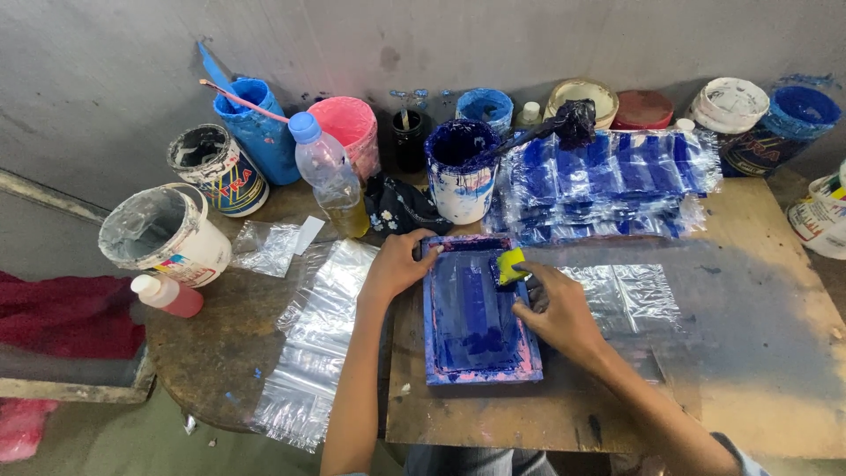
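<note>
My left hand (398, 262) presses flat, fingers together, on the left rim of the blue printing frame (476, 310) lying on the wooden board (758, 353). My right hand (555, 308) pinches a yellow sponge (510, 265) against the frame's upper right. Clear bags (317, 339) lie left.

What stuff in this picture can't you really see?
Head view:
- Sheet under the blue printing frame: covered by the frame.
- Yellow squeegee: mostly wrapped by the right hand.
- White tub: cut off by the right edge.
- Dark jar: contents too dark.
</note>
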